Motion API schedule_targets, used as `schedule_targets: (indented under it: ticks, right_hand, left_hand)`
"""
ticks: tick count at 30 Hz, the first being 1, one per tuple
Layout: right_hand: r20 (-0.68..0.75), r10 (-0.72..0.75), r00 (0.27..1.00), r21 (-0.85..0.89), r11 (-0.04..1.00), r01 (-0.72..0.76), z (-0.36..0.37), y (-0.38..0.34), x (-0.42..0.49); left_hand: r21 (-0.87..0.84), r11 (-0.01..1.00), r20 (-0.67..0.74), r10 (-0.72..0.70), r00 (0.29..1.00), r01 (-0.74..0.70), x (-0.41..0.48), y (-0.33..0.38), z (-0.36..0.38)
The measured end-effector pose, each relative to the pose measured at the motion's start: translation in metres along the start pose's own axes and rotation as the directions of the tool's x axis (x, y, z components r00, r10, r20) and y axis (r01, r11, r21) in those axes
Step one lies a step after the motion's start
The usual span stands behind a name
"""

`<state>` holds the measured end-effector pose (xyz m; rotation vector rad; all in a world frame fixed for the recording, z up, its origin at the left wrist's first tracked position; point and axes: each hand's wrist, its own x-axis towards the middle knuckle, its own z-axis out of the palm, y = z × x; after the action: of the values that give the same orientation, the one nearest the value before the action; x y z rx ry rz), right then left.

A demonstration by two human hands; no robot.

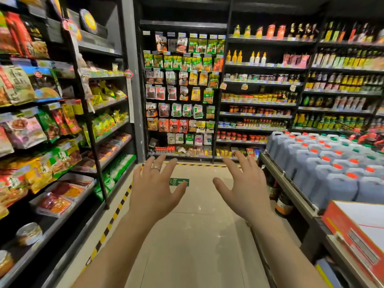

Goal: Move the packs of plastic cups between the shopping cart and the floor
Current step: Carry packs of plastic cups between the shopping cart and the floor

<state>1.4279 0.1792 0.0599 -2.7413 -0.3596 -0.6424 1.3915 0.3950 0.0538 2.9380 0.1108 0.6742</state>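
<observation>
Supermarket aisle, with pale tiled floor (197,235) running up the middle of the frame. Neither the packs of plastic cups nor the shopping cart shows anywhere, so which way they lie, and which hand is nearer, cannot be told. At centre the left hand (154,190) and right hand (242,190) hover side by side, palms down, fingers spread, holding nothing. Snack shelves (62,113) fill the left, grey jugs (324,163) the right, and an orange carton (357,225) sits lower right. Likely the person must look elsewhere first.

Snack shelves (110,103) left, hanging packets (180,90) ahead, capped jugs (340,183) right.
</observation>
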Motion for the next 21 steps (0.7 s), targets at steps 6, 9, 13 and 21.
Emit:
schedule_targets:
  ticks: [6,9,13,21]
  right_hand:
    - [-0.001,0.035,0.999,-0.004,0.999,-0.035,0.054,0.05,0.123]
    - [-0.011,0.048,0.999,0.01,0.999,-0.048,0.076,0.078,0.187]
    - [-0.016,0.07,0.997,0.004,0.998,-0.069,0.102,0.112,0.259]
    - [-0.021,0.087,0.996,0.002,0.996,-0.087,0.148,0.164,0.358]
  left_hand:
    - [0.006,0.999,0.003,0.039,0.999,-0.039,0.128,0.012,0.057]
    - [0.019,0.997,0.007,0.069,0.998,-0.07,0.197,0.024,0.084]
    - [0.025,0.997,-0.004,0.078,0.997,-0.078,0.271,0.037,0.12]
    - [-0.028,0.995,-0.018,0.1,0.995,-0.101,0.383,0.052,0.182]
